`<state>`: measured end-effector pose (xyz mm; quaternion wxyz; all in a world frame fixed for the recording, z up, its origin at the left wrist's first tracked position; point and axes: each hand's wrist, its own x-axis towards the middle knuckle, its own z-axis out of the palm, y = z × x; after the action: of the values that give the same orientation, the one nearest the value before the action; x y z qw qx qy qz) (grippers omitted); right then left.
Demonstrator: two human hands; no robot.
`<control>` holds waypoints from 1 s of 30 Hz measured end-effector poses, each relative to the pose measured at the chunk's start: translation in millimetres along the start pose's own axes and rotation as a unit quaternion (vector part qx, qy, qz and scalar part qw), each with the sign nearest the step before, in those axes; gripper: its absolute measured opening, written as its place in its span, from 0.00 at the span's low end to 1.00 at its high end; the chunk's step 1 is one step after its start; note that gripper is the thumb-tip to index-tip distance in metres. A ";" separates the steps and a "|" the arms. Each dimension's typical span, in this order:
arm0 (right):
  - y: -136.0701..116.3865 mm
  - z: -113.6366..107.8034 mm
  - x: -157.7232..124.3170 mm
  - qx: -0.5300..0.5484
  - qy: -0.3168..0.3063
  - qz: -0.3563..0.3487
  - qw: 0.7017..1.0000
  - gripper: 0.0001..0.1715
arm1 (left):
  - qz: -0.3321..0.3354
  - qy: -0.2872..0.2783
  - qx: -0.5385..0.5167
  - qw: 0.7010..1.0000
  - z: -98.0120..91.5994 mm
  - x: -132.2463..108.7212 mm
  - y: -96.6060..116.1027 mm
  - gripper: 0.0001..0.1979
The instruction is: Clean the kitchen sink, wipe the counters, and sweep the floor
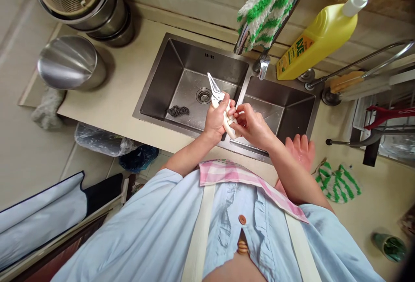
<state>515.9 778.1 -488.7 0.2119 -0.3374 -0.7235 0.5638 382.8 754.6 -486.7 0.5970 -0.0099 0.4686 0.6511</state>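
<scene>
Over the divider of the double sink (181, 96), my left hand (215, 122) is closed around a pair of kitchen scissors (214, 87) with white handles. Their metal blades point up and away from me, and they look shut or nearly so. My right hand (254, 126) pinches at the handle end, its fingertips touching the white grips. Part of the handles is hidden by my fingers. A dark scouring pad (178, 110) lies in the left basin, beside the drain (204, 96).
A faucet (241, 40) with a green-and-white cloth (269, 9) over it stands behind the sink. A yellow detergent bottle (314, 40) is at back right, steel pots (73, 63) at left. A pink rubber glove (301, 151) hangs by the right basin; a striped cloth (339, 182) lies right.
</scene>
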 end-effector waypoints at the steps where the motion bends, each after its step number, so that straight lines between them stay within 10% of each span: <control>1: 0.8 0.4 0.2 -0.001 0.004 0.002 1.000 0.18 | 0.007 -0.003 -0.007 1.000 -0.7 1.0 -1.7 0.17; 15: 28.1 -14.9 2.5 0.079 0.024 0.013 0.997 0.29 | -0.018 0.014 -0.036 0.999 -6.1 22.6 3.0 0.20; 24: 37.1 2.4 -0.8 -0.125 0.117 -0.176 0.969 0.15 | -0.116 -0.073 0.071 0.988 -11.4 12.1 -19.4 0.28; 27: 28.0 -23.8 -13.2 -0.167 0.193 -0.102 0.962 0.18 | -0.131 -0.231 0.262 0.928 -19.0 1.9 -18.1 0.35; 30: 13.4 -49.8 -34.5 -0.185 0.289 -0.028 0.939 0.25 | 0.112 -0.252 0.495 0.824 -21.7 0.5 -18.7 0.24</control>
<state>576.9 788.4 -485.4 0.3614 -0.4984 -0.7319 0.2921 385.5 738.7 -510.4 0.5424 0.5034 0.5591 0.3739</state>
